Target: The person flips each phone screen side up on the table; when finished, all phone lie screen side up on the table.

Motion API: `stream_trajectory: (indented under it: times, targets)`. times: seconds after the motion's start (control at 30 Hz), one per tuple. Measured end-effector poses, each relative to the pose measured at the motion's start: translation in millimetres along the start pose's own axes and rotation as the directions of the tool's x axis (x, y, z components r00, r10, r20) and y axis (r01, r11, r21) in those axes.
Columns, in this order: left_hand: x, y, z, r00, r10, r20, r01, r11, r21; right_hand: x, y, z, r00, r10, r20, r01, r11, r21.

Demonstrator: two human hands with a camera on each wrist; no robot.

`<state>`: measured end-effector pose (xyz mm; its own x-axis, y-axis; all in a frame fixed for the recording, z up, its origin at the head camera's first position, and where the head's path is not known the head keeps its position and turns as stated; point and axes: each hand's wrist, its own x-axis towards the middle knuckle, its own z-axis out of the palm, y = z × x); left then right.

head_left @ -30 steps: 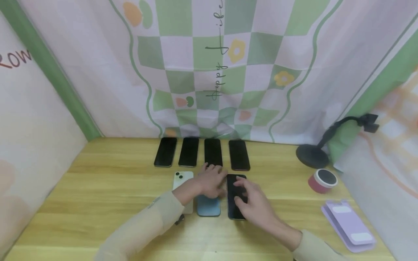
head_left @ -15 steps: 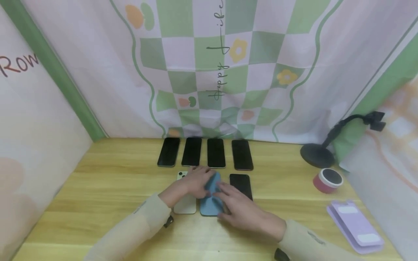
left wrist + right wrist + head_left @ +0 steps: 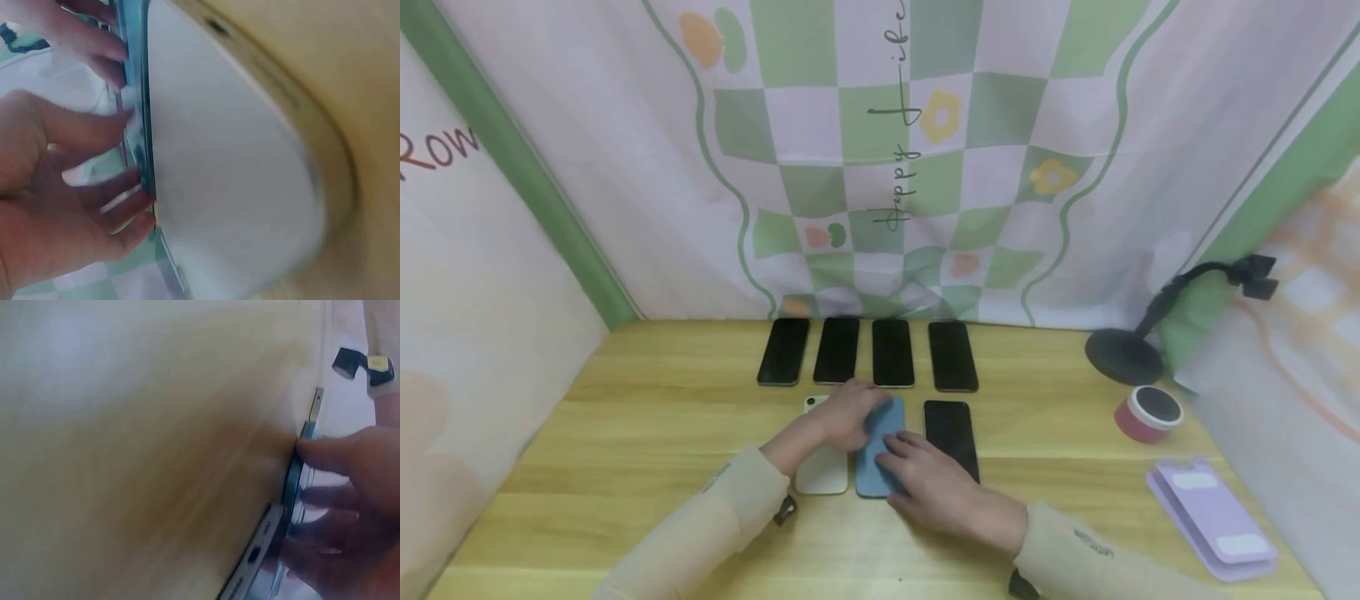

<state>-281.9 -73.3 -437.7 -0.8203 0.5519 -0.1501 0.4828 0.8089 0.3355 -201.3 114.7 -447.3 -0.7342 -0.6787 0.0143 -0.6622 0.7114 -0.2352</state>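
A blue phone (image 3: 876, 467) lies back up on the table between a white phone (image 3: 822, 473) and a black-screened phone (image 3: 951, 433). My left hand (image 3: 844, 417) reaches over the white phone, its fingertips touching the blue phone's upper part and its thumb at the left edge. Resting on the blue phone's lower right part is my right hand (image 3: 936, 487), with the thumb at the near edge. In the left wrist view, the left hand (image 3: 69, 187) has its fingers apart beside the blue phone's side (image 3: 139, 94). The right hand (image 3: 350, 500) shows relaxed fingers.
Behind the hands, several black-screened phones (image 3: 892, 354) lie in a row along the curtain (image 3: 880, 167). On the right of the wooden table (image 3: 647, 450) are a black stand (image 3: 1123, 357), a pink-and-white round container (image 3: 1148, 414) and a lilac folded holder (image 3: 1213, 521).
My right hand has moved left from the black-screened phone onto the blue phone. The left hand has shifted left, from over the blue phone to its left side, uncovering more of it.
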Motion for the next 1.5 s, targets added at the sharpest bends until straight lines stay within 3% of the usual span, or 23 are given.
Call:
stream_trajectory:
  times: [0.1,0.23,0.37,0.6,0.73,0.9,1.27,1.5]
  targets:
    - [5.3,2.5,3.1,0.998,-0.039,-0.049,0.036,0.997,-0.069,-0.2,-3.7,0.8,1.000,0.015,-0.004,-0.015,1.000,0.007]
    - [12.0,5.7,7.6,0.987,-0.136,-0.084,0.122,0.981,-0.153,-1.0,-5.6,2.0,1.000,0.008,-0.012,-0.008,1.000,-0.003]
    - [17.4,5.8,11.0,0.977,-0.179,-0.113,0.149,0.961,-0.233,-3.2,-5.0,1.4,1.000,0.002,-0.007,-0.002,1.000,0.007]
    - [20.9,4.3,9.6,0.958,-0.257,-0.129,0.183,0.889,-0.419,-5.5,-4.2,-1.4,1.000,0.013,-0.013,-0.012,0.999,0.047]
    - [16.3,4.2,8.7,0.942,-0.296,-0.157,0.204,0.878,-0.434,-5.3,-3.8,-0.3,1.000,0.030,-0.006,-0.030,0.996,0.083]
    - [8.2,3.4,10.3,0.914,-0.373,-0.160,0.252,0.830,-0.498,-5.3,-1.8,1.6,0.999,0.052,-0.010,-0.050,0.987,0.155]
    - [5.1,-5.6,7.0,0.931,-0.360,-0.064,0.255,0.765,-0.591,-6.0,-0.3,0.8,0.996,0.086,-0.001,-0.083,0.972,0.221]
    - [5.6,-1.8,0.2,0.926,-0.377,-0.028,0.296,0.771,-0.563,-6.8,0.2,-7.1,0.997,0.072,0.018,-0.074,0.966,0.249]
